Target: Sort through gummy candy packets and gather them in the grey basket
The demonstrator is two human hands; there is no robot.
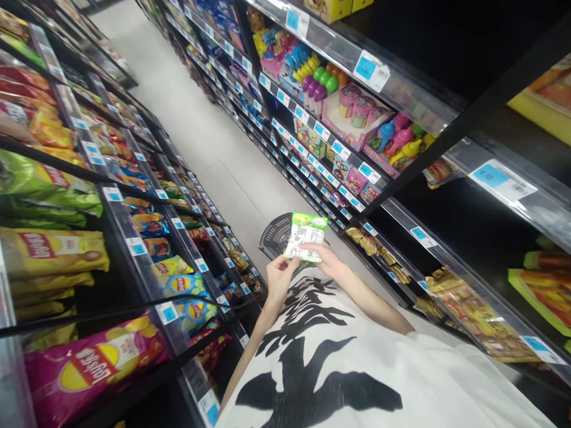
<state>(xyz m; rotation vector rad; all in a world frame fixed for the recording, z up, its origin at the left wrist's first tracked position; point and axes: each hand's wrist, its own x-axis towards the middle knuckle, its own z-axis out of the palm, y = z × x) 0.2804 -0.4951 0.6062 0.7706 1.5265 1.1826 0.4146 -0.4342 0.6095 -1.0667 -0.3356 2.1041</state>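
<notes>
Between my hands is a small green and white snack packet (306, 233), its side with printed text facing up. My left hand (281, 273) pinches the packet's lower left corner. My right hand (320, 255) grips it from the right, the thumb lying across the printed side. Beneath and behind the packet shows a black shopping basket (274, 234) with a slotted wall. The packet and my hands hide part of the basket, and I cannot see how it is held up.
Shelves of chip bags (98, 364) line the aisle on the left. On the right, shelves carry boxed candies (354, 180), toy-like sweets (321, 88) and gold-wrapped packs (476, 313). Price tags (502, 180) run along the shelf edges. A pale floor (208, 135) stretches ahead between them.
</notes>
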